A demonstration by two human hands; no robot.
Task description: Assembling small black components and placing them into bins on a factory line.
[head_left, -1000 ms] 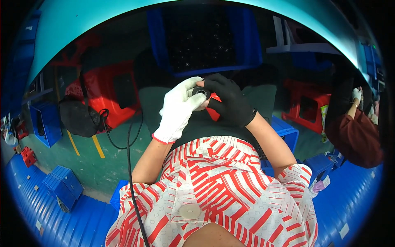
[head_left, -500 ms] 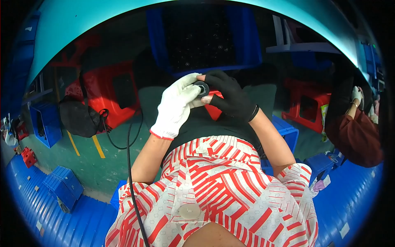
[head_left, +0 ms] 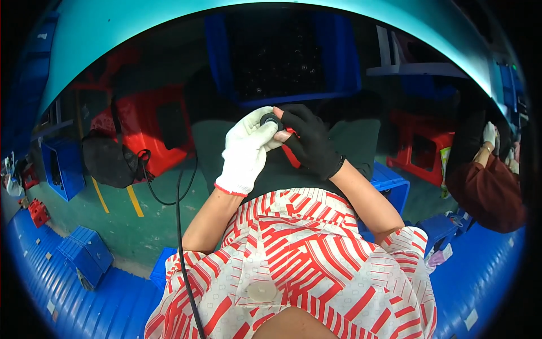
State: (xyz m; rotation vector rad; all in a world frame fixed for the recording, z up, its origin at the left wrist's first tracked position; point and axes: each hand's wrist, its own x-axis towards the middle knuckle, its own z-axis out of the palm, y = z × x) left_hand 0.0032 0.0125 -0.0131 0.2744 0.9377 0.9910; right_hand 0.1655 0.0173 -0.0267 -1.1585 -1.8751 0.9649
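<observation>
Above my lap, both hands meet on a small black ring-shaped part [head_left: 264,118] with a pale centre. My left hand [head_left: 247,146], in a white knit glove with a red cuff, is closed on it, thumb pressed against its face. My right hand [head_left: 309,137] wears a black glove with bare thumb and index tips, which pinch the part's right side. The fingers cover much of the ring, so its full shape is hidden. Beyond the hands stands a blue bin [head_left: 226,93] whose dark inside holds many small black parts, some with shiny rings.
A turquoise table edge [head_left: 169,25] arches across the top. Red stools [head_left: 155,133] stand left and right; a black bag [head_left: 107,161] with a cable lies at left. Blue crates [head_left: 62,169] sit on the green floor. At right, a co-worker in a dark red sleeve [head_left: 491,192] works.
My hands have come slightly nearer my body with the ring-shaped part. The part has turned a little, and my left thumb now lies over its centre.
</observation>
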